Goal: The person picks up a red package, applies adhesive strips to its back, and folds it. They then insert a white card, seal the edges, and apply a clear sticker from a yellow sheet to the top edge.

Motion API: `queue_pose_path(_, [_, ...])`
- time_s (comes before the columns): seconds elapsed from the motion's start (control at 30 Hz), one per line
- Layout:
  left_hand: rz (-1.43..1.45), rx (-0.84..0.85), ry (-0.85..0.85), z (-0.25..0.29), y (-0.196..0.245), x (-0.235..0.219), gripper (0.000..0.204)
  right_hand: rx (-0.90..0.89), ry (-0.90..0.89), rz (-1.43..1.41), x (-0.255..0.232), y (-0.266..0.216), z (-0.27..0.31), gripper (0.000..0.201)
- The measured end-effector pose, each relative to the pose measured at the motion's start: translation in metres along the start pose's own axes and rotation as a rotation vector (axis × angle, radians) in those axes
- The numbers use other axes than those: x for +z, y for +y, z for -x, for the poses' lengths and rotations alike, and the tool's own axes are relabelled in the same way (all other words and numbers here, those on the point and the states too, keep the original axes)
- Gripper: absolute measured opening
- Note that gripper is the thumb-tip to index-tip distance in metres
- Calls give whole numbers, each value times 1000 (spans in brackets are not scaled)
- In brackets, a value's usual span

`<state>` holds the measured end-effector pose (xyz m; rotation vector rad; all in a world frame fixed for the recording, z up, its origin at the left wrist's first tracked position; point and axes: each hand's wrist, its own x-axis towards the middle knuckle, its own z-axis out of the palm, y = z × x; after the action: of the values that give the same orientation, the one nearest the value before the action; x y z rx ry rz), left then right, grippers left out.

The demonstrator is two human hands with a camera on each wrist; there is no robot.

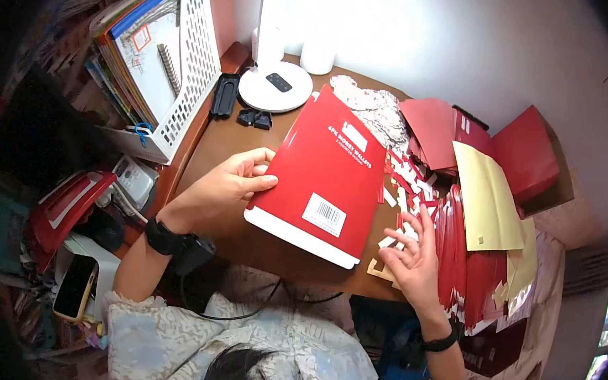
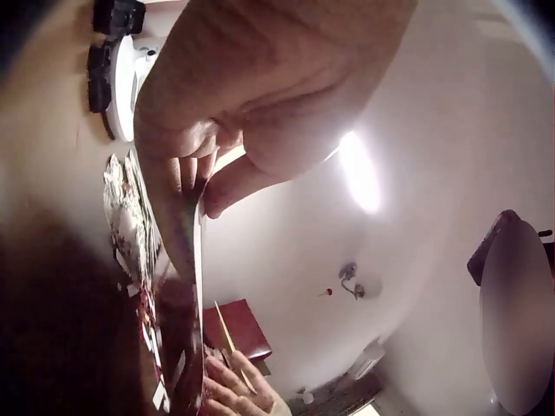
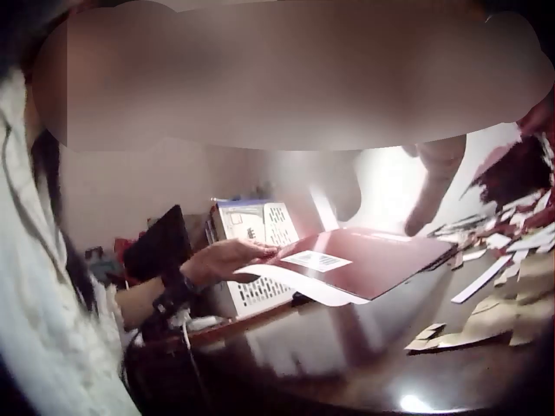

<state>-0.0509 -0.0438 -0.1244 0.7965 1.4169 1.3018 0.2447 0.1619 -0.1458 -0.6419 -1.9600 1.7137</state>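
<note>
My left hand point(image 1: 227, 184) pinches the left edge of a red money wallet pack point(image 1: 298, 179), thumb on top and fingers beneath. The pack is tilted above the desk, its printed face up, with white lettering, a barcode label point(image 1: 325, 214) and a white strip along the near edge. In the left wrist view the pack appears edge-on below the pinching thumb. My right hand point(image 1: 416, 267) is raised just right of the pack, fingers spread and loosely bent, holding nothing. The right wrist view shows the pack point(image 3: 373, 260) between both hands.
Red and white paper scraps point(image 1: 408, 180) and a stack of red wallets point(image 1: 452, 237) lie on the right, beside yellow paper sheets point(image 1: 488, 197). A lamp base point(image 1: 275, 88) stands at the back, a white file rack point(image 1: 192, 74) at left, and a phone point(image 1: 76, 286) lower left.
</note>
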Motion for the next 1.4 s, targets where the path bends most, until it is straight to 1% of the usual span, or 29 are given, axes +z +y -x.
queue_pose_path(0.03, [-18,-10,15,-2,-3,5,25,-40,22,195,1,-6,2,92])
queue_pose_path(0.07, [-18,-18,11,-4,-7,9,25,-31,26,192,2,-9,5,92])
queue_pose_path(0.13, [155,12,24,-6,-16,18,25,-397,-85,932,1,-12,9,82])
queue_pose_path(0.17, [227,-6,62,-6,-19,26,27,-374,-149,835,7,-11,12,75])
queue_pose_path(0.2, [228,-15,63,-5,-22,28,27,-410,-166,884,14,-15,16,70])
queue_pose_path(0.27, [226,-65,32,-4,-28,31,29,-596,-191,987,22,-9,19,54])
queue_pose_path(0.33, [210,-95,16,-3,-32,31,32,-782,-151,1053,22,10,20,40])
queue_pose_path(0.37, [139,-122,48,-2,-35,33,33,-786,-152,1055,23,12,22,35])
queue_pose_path(0.4, [70,-150,80,-1,-37,35,35,-790,-170,1048,23,14,22,35])
queue_pose_path(0.43, [-56,-170,101,4,-25,40,42,-787,-185,1042,24,17,23,35])
queue_pose_path(0.47, [-55,-181,103,6,-29,42,42,-786,-198,1035,25,21,23,35])
queue_pose_path(0.53, [-825,140,305,12,-36,47,49,-759,-219,1016,28,31,25,35])
queue_pose_path(0.57, [-1109,314,325,13,-34,50,54,-740,-239,1005,29,36,25,35])
queue_pose_path(0.6, [-1177,399,294,15,-31,55,48,-737,-241,1001,30,40,25,35])
queue_pose_path(0.67, [-1150,406,-9,16,-33,61,41,-693,-247,935,33,47,24,33])
queue_pose_path(0.7, [-1188,395,-108,17,-32,67,39,-689,-249,931,35,47,23,33])
queue_pose_path(0.73, [-1220,434,-169,16,-38,70,41,-647,-249,895,37,46,21,31])
queue_pose_path(0.8, [-1283,437,-180,15,-47,74,41,-598,-253,855,39,46,21,30])
queue_pose_path(0.83, [-1310,461,-158,13,-52,72,36,-555,-256,813,40,47,20,26])
queue_pose_path(0.87, [-1307,455,-164,13,-55,70,36,-511,-258,772,40,47,20,23])
queue_pose_path(0.9, [-1314,474,-146,12,-57,69,33,-504,-259,768,40,46,19,23])
queue_pose_path(0.97, [-1312,526,-118,10,-58,68,23,-392,-251,654,40,43,15,16])
queue_pose_path(1.0, [-1309,520,-123,10,-59,68,23,-384,-253,650,40,42,12,16])
queue_pose_path(1.07, [-1313,545,-159,8,-59,65,21,-282,-294,574,39,41,6,12])
queue_pose_path(1.1, [-1309,539,-165,7,-59,64,21,-258,-304,581,39,40,4,11])
queue_pose_path(1.2, [-1253,475,-180,-1,-58,63,22,-209,-298,609,42,36,-1,9])
queue_pose_path(1.27, [-1171,448,-163,-8,-58,61,13,-213,-302,634,41,35,0,10])
queue_pose_path(1.3, [-1134,386,-177,-10,-56,61,10,-218,-307,647,41,33,1,12])
queue_pose_path(1.4, [-1133,390,-217,-4,-44,64,6,-270,-313,687,37,32,6,15])
